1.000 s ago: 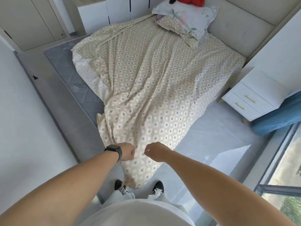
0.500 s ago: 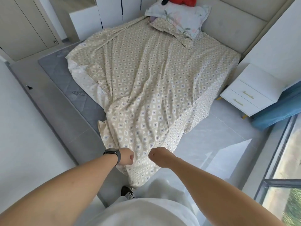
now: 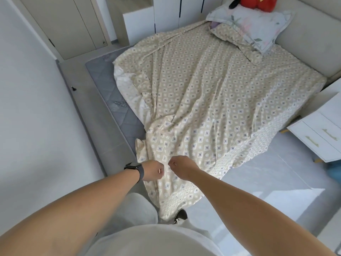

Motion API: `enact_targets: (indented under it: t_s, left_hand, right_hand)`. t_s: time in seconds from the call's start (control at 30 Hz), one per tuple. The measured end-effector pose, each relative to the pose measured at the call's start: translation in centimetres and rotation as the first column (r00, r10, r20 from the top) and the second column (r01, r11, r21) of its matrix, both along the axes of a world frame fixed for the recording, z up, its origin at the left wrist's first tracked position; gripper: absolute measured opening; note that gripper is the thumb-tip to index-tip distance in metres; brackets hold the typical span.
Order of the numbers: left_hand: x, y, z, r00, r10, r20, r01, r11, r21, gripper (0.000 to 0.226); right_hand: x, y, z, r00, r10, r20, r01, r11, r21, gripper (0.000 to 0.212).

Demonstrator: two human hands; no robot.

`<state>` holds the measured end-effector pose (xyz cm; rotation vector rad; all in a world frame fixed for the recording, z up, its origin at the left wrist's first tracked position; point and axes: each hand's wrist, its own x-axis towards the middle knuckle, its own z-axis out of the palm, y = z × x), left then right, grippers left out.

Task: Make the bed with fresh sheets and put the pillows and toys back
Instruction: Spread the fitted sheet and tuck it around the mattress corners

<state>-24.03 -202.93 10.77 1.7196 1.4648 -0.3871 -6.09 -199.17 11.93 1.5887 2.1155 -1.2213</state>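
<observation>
Lower centre: left hand [image 3: 153, 172] and right hand [image 3: 180, 168], both fisted, close together, each gripping the near edge of the sheet [image 3: 212, 111]. Sheet hangs to the floor [image 3: 267, 182] below the hands, spreads rumpled over the bed beyond; grey mattress [image 3: 110, 97] bare at left. Upper right: pillows [image 3: 258, 28], red toy [image 3: 258, 2].
</observation>
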Motion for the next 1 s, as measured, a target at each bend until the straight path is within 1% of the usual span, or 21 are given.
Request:
enact_targets:
  t_s: [0.17, 0.27, 0.33, 0.37, 0.5, 0.63, 0.73, 0.83, 0.93, 1.0]
  left_hand:
    - [-5.4, 5.3, -1.2, 1.0, -0.017, 0.006, 0.017, 1.0, -0.025, 0.014]
    - [-9.0, 10.6, -2.2, 0.999, -0.05, 0.002, 0.05, 0.999, -0.021, 0.021]
    - [-12.0, 14.2, -3.0, 0.999, -0.035, 0.032, 0.034, 0.999, 0.022, 0.028]
    - [-13.7, 15.8, -3.4, 0.998, -0.032, 0.049, 0.03, 0.999, 0.045, 0.029]
    - [-21.2, 21.1, -4.3, 0.996, -0.055, 0.073, 0.052, 0.998, 0.037, 0.027]
    - [-28.6, 27.6, -3.0, 0.993, -0.061, 0.1, 0.059, 0.998, 0.023, 0.024]
    - [-32.2, 31.1, -2.4, 0.993, -0.008, 0.118, 0.004, 0.999, 0.036, 0.02]
    - [-33.1, 32.1, -2.1, 0.991, -0.031, 0.129, 0.026, 0.999, 0.036, 0.018]
    - [-33.8, 34.3, -1.2, 0.988, -0.106, 0.113, 0.104, 0.994, 0.022, 0.018]
    - [-33.4, 36.5, -0.8, 0.986, -0.106, 0.131, 0.1, 0.994, 0.05, 0.015]
  right_hand:
    - [-5.5, 4.1, -1.0, 1.0, 0.006, -0.012, -0.006, 1.0, 0.002, 0.026]
    - [-10.1, 8.2, -1.7, 0.997, -0.074, -0.009, 0.074, 0.997, 0.004, 0.027]
    - [-13.5, 11.2, -2.1, 0.993, -0.12, -0.008, 0.12, 0.993, 0.011, 0.029]
    - [-15.1, 12.5, -2.2, 0.991, -0.137, -0.001, 0.137, 0.99, 0.02, 0.03]
    - [-22.4, 16.2, -2.1, 0.969, -0.239, 0.07, 0.242, 0.969, -0.042, 0.028]
    - [-28.2, 20.3, -0.9, 0.952, -0.29, 0.096, 0.295, 0.954, -0.052, 0.027]
    - [-30.6, 22.6, -0.1, 0.934, -0.337, 0.119, 0.345, 0.937, -0.056, 0.03]
    - [-31.1, 23.5, -0.2, 0.924, -0.355, 0.144, 0.368, 0.926, -0.083, 0.031]
    - [-32.0, 25.6, 0.9, 0.938, -0.306, 0.165, 0.32, 0.945, -0.07, 0.033]
    - [-32.1, 27.3, 1.9, 0.944, -0.275, 0.184, 0.285, 0.958, -0.032, 0.034]
